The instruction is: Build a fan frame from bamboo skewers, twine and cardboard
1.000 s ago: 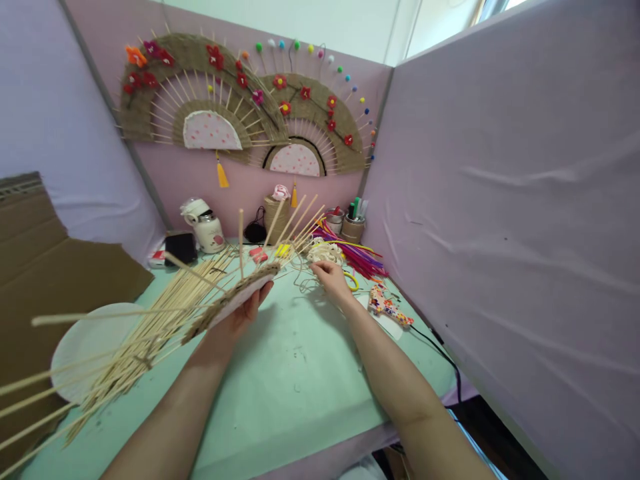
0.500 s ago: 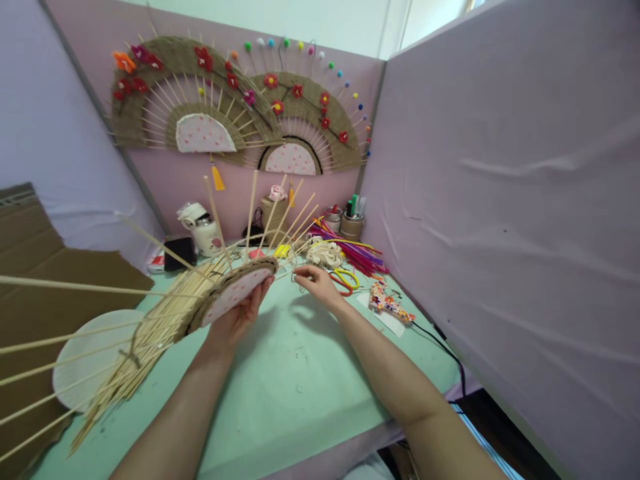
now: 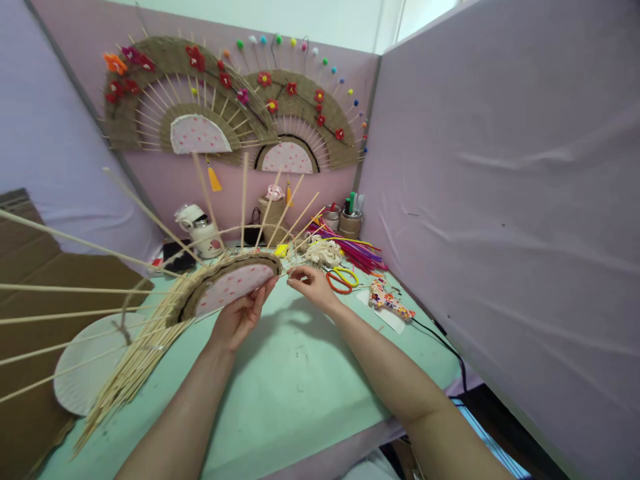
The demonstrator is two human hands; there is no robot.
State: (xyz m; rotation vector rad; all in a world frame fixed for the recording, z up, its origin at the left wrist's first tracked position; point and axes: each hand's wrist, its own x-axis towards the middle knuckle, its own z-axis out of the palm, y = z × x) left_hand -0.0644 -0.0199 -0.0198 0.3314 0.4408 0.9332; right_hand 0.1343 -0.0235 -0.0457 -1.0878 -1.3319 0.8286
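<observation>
No readable writing in view.
The cream bottle [image 3: 206, 239] at the back of the worktop [image 3: 300, 413] bears a small reddish printed motif, but no lettering can be made out on it. The red-and-white item [image 3: 157, 265] near it is too small and too far covered to read. Any print on the marker pens [image 3: 353, 202] is likewise too small to tell. The held fan [image 3: 237, 290] shows pink dots on its white panel and the glue gun [image 3: 389, 300] a flowered pattern, neither forming legible words or numbers. The faint dark marks on the worktop spell nothing readable.
</observation>
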